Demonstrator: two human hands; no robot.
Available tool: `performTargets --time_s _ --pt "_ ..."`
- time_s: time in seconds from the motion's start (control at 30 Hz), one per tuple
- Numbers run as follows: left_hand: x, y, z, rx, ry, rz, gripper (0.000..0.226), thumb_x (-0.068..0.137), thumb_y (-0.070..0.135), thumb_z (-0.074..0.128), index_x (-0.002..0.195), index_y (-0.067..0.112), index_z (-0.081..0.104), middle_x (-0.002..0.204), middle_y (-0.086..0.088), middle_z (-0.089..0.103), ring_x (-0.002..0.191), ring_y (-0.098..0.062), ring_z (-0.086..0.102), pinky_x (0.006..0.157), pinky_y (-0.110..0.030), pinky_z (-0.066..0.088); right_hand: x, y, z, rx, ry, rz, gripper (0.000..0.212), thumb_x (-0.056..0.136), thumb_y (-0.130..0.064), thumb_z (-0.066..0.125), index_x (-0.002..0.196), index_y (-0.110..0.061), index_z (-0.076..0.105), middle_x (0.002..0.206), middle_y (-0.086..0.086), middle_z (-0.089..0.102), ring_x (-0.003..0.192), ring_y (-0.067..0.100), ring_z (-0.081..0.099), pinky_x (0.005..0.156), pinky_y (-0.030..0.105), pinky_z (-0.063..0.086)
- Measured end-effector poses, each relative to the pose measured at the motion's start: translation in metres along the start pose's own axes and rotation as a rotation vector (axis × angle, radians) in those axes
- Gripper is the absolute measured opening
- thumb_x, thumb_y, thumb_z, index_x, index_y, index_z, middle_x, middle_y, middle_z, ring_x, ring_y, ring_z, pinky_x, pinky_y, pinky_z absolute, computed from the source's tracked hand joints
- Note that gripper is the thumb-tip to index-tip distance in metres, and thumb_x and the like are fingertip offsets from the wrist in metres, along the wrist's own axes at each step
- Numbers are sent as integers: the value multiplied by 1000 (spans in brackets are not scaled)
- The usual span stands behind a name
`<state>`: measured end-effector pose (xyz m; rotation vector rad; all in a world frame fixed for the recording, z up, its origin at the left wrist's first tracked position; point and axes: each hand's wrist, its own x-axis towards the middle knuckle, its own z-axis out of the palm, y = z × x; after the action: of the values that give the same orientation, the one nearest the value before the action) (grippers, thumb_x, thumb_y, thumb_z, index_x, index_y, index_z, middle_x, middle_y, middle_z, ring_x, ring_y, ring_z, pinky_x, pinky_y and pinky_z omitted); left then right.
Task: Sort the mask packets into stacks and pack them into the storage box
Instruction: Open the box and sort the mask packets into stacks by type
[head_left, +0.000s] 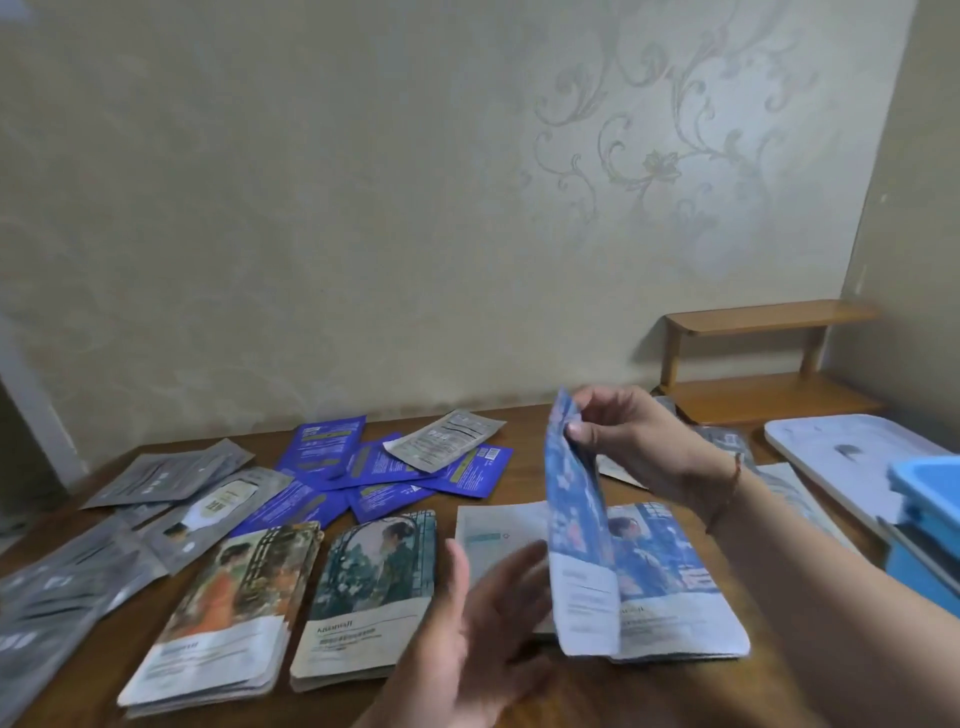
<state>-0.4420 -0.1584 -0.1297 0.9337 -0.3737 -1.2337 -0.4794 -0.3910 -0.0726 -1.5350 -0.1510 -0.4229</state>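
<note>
On the brown wooden table (613, 691), the right hand (644, 441) pinches a blue floral-printed mask packet (576, 525) upright over its matching stack (675, 587); the left hand (483, 623) hovers, fingers spread. Printed labels are too blurred to read.

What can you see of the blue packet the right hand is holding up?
The blue packet is a flat, flexible pouch, with a blue floral print on its upper part and a pale text panel below. It stands nearly upright, edge toward the camera. The right hand pinches its top; its bottom edge rests on the blue-picture stack. It is slightly blurred.
</note>
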Motion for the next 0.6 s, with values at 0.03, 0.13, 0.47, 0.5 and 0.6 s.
performTargets --time_s 0.03,0.13,0.47,0.5,0.6 --pt "-2 -2 2 -114 -39 -63 110 26 71 85 116 11 72 128 -15 64 119 -39 59 90 -48 45 1 -6 1 -91 3 17 11 72 -20 80 74 -14 71 73 3 68 67 10 62 65 21 49" --pt "-6 -4 2 -269 -63 -119 101 52 80 52 112 1 71 125 -31 60 109 -56 58 94 -61 40 3 -17 3 -476 3 141 6 82 -12 73 85 -6 72 82 8 73 71 8 62 68 21 51" --pt "22 -28 30 113 112 -57 22 99 6 46 114 -3 60 100 -32 69 75 -35 72 54 -34 59 3 5 -32 -1118 88 228 17 89 -20 65 103 -24 74 90 -5 73 79 8 64 74 23 51" --pt "26 -35 36 166 129 -77 22 102 7 44 112 -4 60 97 -31 70 73 -32 73 55 -31 59 2 12 -39 -1165 73 258 18 91 -19 63 105 -23 74 92 -4 72 83 11 64 80 26 51" --pt "39 -45 46 212 149 -163 19 102 9 47 106 -3 61 89 -27 72 73 -29 73 64 -31 59 -5 36 -52 -1227 21 364 21 93 -18 61 109 -20 73 100 0 73 88 13 63 85 24 48"
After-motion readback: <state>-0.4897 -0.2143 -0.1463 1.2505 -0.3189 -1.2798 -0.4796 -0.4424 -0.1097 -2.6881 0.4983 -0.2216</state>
